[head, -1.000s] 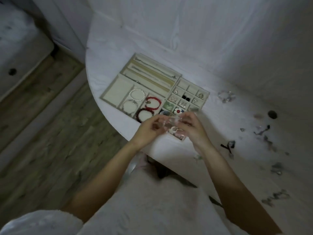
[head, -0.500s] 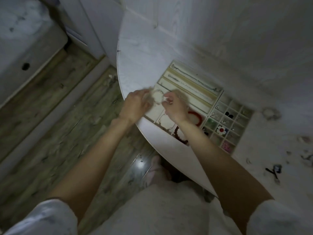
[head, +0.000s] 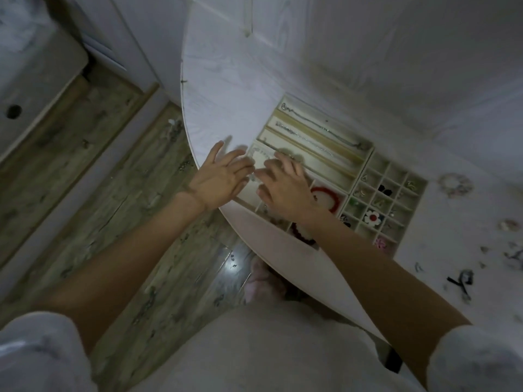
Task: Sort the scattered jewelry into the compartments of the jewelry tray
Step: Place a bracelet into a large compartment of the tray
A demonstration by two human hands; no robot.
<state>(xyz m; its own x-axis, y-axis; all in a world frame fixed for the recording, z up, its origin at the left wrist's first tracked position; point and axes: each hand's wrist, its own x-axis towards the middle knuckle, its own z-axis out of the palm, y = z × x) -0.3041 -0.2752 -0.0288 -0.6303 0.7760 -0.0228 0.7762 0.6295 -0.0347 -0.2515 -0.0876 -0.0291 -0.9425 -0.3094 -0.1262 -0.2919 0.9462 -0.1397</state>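
Bracelet [head: 259, 157]: pale beads, lying in the tray's near-left square compartment, under my fingers.
Handling: I'd judge it light, limp and rolly; pinch the beads themselves, gently.
Left hand [head: 219, 179]: fingers spread, holding nothing.
Right hand [head: 284, 185]: fingers loosely bent over the bracelet; grip unclear.
Tray [head: 365, 162]: on the table edge, chains in long slots.
Scrunchie [head: 455, 184]: loose, well right of the tray.

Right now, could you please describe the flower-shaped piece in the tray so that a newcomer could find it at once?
Start at the beige jewelry tray on the white table, then go to its grid of small square cells on the right side. The flower piece lies in a cell near the grid's near edge. It alone has white petals around a red centre; the neighbouring cells hold small dark or metallic items.
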